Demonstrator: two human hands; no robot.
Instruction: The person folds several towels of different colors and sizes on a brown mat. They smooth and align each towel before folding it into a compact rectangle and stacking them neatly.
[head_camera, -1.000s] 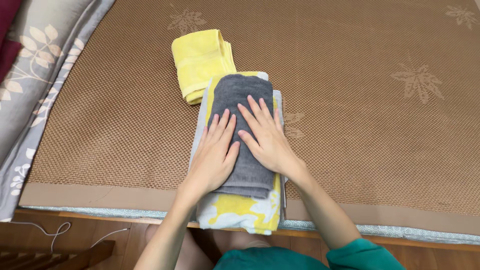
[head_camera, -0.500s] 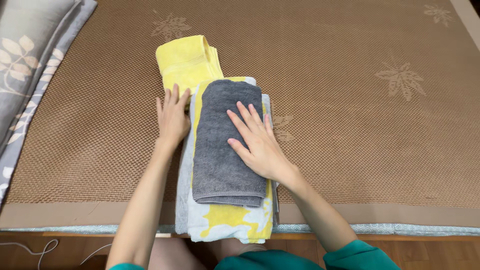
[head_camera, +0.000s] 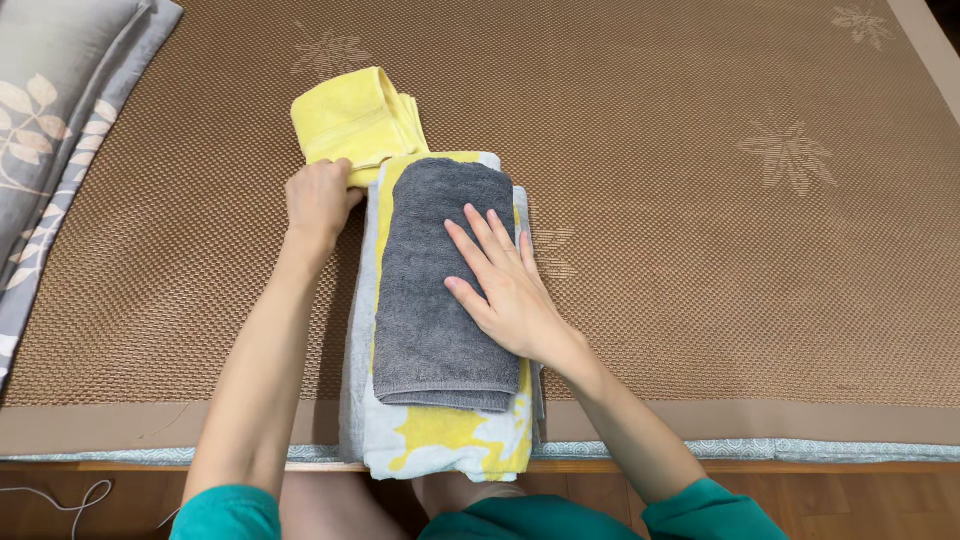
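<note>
A left hand (head_camera: 318, 197) closes its fingers on a folded yellow towel (head_camera: 355, 122) lying on a woven mat (head_camera: 700, 200), while the right hand (head_camera: 500, 285) rests flat and open atop a grey towel (head_camera: 430, 290) stacked on a patterned towel (head_camera: 450, 440).

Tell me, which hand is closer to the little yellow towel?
Left. The left hand is gripping the near edge of the yellow towel. The right hand lies flat on the grey towel, off to the side and apart from the yellow one.
</note>
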